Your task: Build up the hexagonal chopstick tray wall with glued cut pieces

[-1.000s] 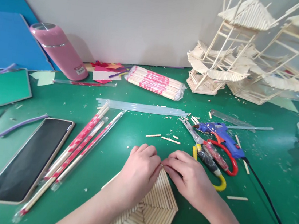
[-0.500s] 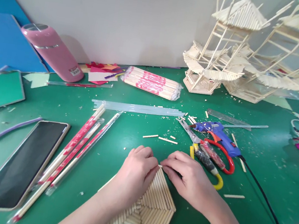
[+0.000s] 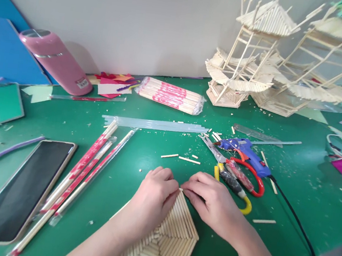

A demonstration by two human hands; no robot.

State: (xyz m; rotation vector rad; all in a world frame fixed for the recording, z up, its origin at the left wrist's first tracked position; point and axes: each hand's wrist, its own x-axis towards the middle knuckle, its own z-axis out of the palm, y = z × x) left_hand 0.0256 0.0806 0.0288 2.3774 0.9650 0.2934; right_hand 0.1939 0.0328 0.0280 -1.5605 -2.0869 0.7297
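Note:
A many-sided panel of wooden sticks (image 3: 174, 246), its sticks laid in wedges around a centre, lies on the green table at the bottom middle. My left hand (image 3: 155, 197) is closed over its upper left side, fingertips pinched at the top corner. From the other side, my right hand (image 3: 212, 200) pinches at that same corner, thumb and forefinger together. A pale stick end shows between the two sets of fingertips; the rest of it is hidden by my fingers. My left forearm covers part of the panel.
Right of my hands lie scissors (image 3: 252, 191), pliers with yellow handles (image 3: 235, 180) and a blue glue gun (image 3: 246, 150) with its cord. Glue sticks (image 3: 155, 124), wrapped chopsticks (image 3: 79, 174), a phone (image 3: 20, 192) and a pink bottle (image 3: 56, 60) surround them. Stick-built towers (image 3: 246, 58) stand behind.
The view has shifted slightly, so everything sits a little further left. Both hands keep the same pinch at the panel's top corner.

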